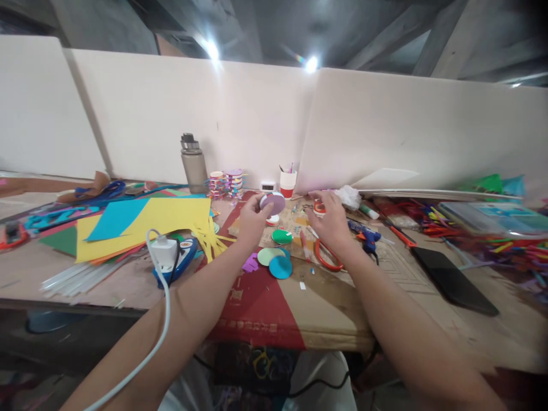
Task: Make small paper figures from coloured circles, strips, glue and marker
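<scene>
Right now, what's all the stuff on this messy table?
bottle: 1, grey, back by the wall
cup: 1, white and red, by the wall
yellow paper: 1 big sheet, left side
blue paper: 1, on the yellow paper
paper circles: about 3, green and blue, middle
scissors: 1, red, under right wrist
glue gun: 1, blue, right of middle
black slab: 1, right side
left hand: grip on lilac disc
right hand: on red-and-white roll

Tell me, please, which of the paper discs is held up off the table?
The purple disc, held in the left hand; the green and blue ones lie flat.
</scene>
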